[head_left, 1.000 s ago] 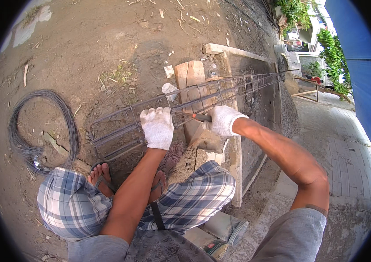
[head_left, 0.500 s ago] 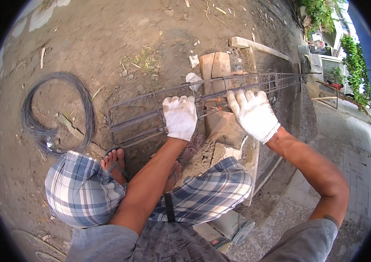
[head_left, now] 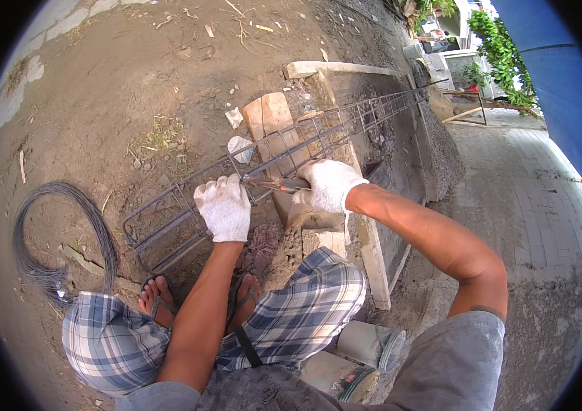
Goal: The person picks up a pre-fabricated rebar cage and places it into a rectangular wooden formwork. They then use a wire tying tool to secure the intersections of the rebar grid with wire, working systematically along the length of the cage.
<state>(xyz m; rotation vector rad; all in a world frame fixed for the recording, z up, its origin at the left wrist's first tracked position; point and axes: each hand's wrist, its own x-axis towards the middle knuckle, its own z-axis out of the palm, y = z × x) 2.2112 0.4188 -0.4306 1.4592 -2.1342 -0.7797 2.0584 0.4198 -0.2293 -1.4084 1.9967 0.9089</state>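
A long rebar cage (head_left: 283, 160) of dark bars and square stirrups stretches from near my feet toward the far right. My white-gloved left hand (head_left: 223, 208) is closed around one of its bars, palm down. To the right, my gloved right hand (head_left: 329, 185) grips pliers (head_left: 289, 183) with orange and dark handles. The jaws of the pliers point left and meet the cage beside my left hand. Whether they hold a wire there is too small to tell. Under the cage stand wooden blocks (head_left: 268, 115).
A coil of thin wire (head_left: 22, 246) lies on the dirt at the left. Timber boards (head_left: 372, 264) edge a trench to the right of my knees. Two dirty buckets (head_left: 366, 344) stand by my right leg. A blue tarp (head_left: 565, 89) hangs at the far right.
The view has shifted, so the scene sits further left. My right hand has turned from lying over the cage to gripping the pliers sideways. My left hand stays on the cage.
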